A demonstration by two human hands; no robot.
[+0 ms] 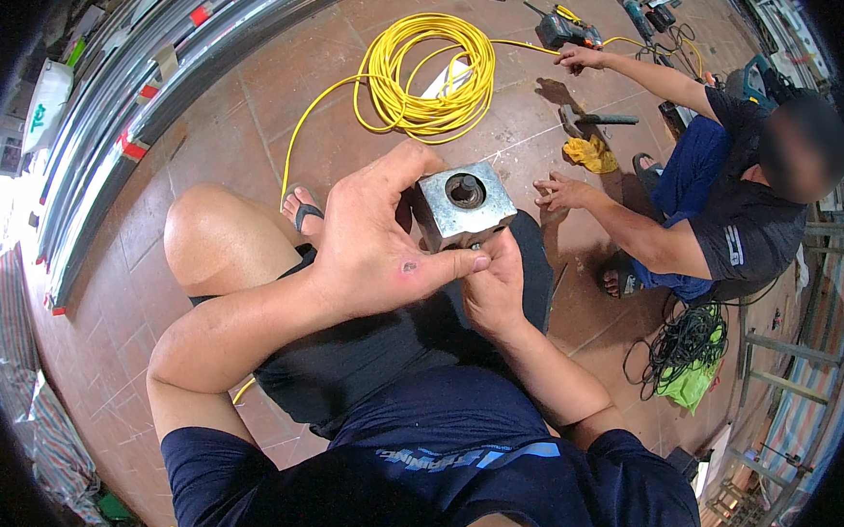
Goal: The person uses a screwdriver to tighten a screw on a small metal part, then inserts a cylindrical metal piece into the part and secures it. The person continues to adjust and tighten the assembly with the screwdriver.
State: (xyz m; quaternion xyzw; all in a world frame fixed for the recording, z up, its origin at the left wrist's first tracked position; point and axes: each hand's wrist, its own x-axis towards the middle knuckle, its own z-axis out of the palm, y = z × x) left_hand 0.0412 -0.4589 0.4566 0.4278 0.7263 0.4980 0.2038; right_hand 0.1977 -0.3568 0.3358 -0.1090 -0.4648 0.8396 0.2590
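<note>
A silvery metal block (pixel 494 210) is held up in front of me, above my lap. Its upper face has a round recess with a dark bolt-like end inside. My left hand (pixel 371 227) is closed around the block's left side, the thumb along its near lower edge. My right hand (pixel 498 287) is closed against the block's near right underside, its fingers mostly hidden. Between the two thumbs a small metal tip, perhaps a screw, shows under the block.
A coiled yellow hose or cable (pixel 380 77) lies ahead on the tiled floor. A co-worker (pixel 743 225) squats at right, one arm reaching towards a cordless drill (pixel 562 29). A hammer-like tool (pixel 595 120) and yellow cloth (pixel 591 154) lie nearby. Long metal profiles (pixel 233 35) line the left.
</note>
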